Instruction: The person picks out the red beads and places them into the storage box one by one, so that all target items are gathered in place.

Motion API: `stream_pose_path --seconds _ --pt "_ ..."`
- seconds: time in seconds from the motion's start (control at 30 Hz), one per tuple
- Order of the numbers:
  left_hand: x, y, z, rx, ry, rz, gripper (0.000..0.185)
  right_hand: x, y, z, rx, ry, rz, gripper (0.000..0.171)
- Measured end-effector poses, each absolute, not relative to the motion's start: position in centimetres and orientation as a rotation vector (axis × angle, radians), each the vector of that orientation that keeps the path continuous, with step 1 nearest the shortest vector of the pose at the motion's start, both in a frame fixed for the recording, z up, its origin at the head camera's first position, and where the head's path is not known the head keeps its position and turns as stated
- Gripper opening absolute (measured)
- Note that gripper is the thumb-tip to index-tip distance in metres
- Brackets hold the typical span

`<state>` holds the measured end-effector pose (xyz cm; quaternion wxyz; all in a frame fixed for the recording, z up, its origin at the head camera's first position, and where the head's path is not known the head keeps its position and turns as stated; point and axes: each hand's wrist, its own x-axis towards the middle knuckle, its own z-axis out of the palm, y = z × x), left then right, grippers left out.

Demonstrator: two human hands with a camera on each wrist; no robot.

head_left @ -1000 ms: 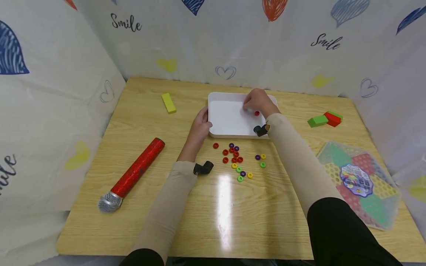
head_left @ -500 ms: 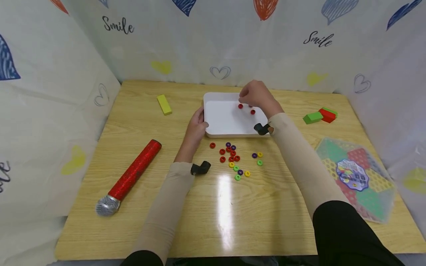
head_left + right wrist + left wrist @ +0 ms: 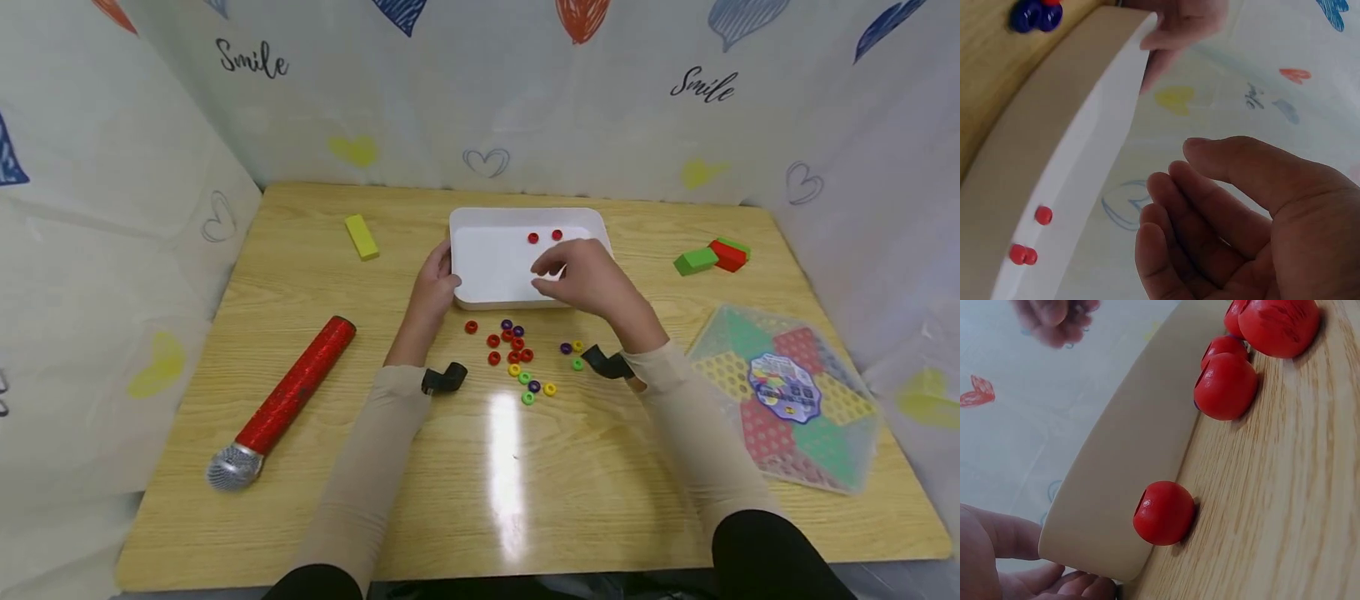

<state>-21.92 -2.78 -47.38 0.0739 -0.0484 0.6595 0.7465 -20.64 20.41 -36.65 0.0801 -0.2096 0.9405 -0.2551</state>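
Note:
A shallow white tray (image 3: 491, 258) lies at the back middle of the table. My left hand (image 3: 432, 287) grips its left end, thumb at the rim and fingers around the outer side, as the left wrist view shows up close. My right hand (image 3: 588, 279) hovers over the tray's near right part, fingers loosely bent, thumb apart from them and nothing between. Beyond it, red beads (image 3: 533, 238) rest in the tray; three show in the right wrist view. In front of the tray several loose beads (image 3: 517, 343) in red, purple, yellow and green are scattered on the wood.
A red glitter microphone (image 3: 292, 392) lies on the left and a yellow block (image 3: 362, 237) at the back left. Green and red blocks (image 3: 696, 261) sit at the back right. A clear flat case (image 3: 787, 400) with coloured patches lies by the right edge.
My right hand has let red beads go in the tray, then drawn back toward the near edge with its fingers apart. My left hand has stayed on the tray's left end.

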Motion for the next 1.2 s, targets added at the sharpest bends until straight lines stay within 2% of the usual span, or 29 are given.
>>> stream_pose_path --seconds 0.23,0.53,0.8,0.93,1.2 --pt "-21.7 -2.9 -46.9 -0.161 1.989 2.210 0.076 -16.9 21.0 -39.7 -0.660 2.736 -0.767 0.020" --pt "-21.7 -2.9 -47.2 -0.155 1.993 2.200 0.075 -14.9 20.6 -41.9 -0.672 2.638 -0.777 0.016" --pt "-21.7 -2.7 -47.2 -0.137 1.994 2.223 0.076 -14.3 20.3 -42.8 -0.696 2.640 -0.753 0.020" --pt "-21.7 -2.6 -47.1 -0.114 1.966 2.251 0.076 -14.3 20.3 -42.8 -0.724 2.651 -0.738 0.016" --pt "-21.7 -2.8 -47.2 -0.118 1.968 2.240 0.075 -15.8 20.9 -41.3 -0.705 2.669 -0.767 0.015"
